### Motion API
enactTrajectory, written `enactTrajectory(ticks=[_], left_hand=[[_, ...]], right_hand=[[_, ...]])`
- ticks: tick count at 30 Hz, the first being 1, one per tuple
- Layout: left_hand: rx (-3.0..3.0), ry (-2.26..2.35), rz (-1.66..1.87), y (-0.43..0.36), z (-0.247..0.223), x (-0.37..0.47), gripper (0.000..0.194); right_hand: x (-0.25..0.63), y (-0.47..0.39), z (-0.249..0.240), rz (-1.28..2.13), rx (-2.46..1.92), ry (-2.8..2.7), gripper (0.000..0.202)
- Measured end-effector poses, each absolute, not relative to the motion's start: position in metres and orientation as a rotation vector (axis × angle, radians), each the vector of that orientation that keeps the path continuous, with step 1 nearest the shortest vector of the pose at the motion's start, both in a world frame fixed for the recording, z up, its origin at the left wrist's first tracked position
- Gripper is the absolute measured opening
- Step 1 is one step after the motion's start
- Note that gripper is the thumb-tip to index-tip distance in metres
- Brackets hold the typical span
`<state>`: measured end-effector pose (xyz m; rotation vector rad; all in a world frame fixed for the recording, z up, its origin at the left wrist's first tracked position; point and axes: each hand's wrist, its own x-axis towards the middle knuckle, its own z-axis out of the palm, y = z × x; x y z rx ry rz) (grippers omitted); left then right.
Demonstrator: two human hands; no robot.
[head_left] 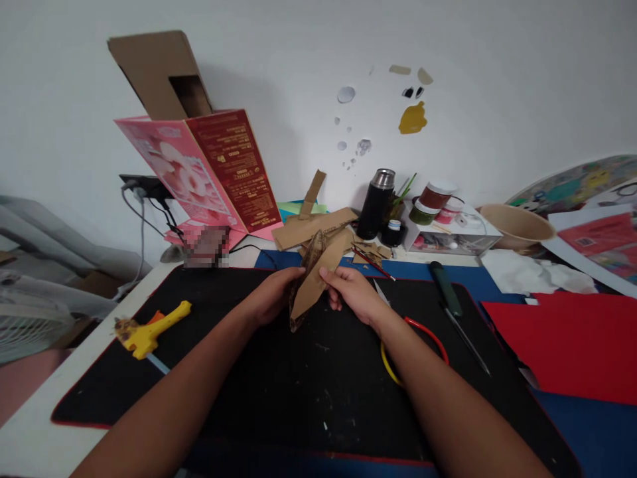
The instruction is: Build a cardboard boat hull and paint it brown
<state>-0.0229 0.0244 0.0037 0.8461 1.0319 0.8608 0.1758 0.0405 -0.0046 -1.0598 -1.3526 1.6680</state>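
Observation:
Above the middle of a black mat (pixel 279 398), both hands hold cut cardboard. My left hand (pixel 275 292) is closed on the left side of a dark-edged cardboard piece (pixel 294 318). A pointed, leaf-shaped cardboard strip (pixel 313 285) lies slanted against its right side, and my right hand (pixel 351 289) pinches that strip between thumb and fingers. Whether the two pieces are joined I cannot tell. Scissors (pixel 440 342) with red and yellow handles rest on the mat, partly under my right forearm. To the left lies a yellow glue gun (pixel 154 332) with a glue stick in its back.
Cardboard scraps (pixel 343 219) are piled behind the hands. A black thermos (pixel 377 206) and paint jars (pixel 436 196) stand at the back. At right lie a green-handled knife (pixel 448 292) and red paper (pixel 582 345). A pink folder (pixel 174 166) stands at back left.

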Motion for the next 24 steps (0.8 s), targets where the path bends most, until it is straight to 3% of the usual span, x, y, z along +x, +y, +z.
enactTrajectory(ticks=[14, 24], left_hand=[[0.788, 0.977, 0.774, 0.021, 0.002, -0.017, 0.050], [0.815, 1.084, 0.777, 0.019, 0.007, -0.011, 0.051]], right_hand=[[0.173, 0.040, -0.005, 1.575, -1.105, -1.475, 0.058], [0.172, 0.038, -0.005, 1.411, -1.128, -1.611, 0.058]])
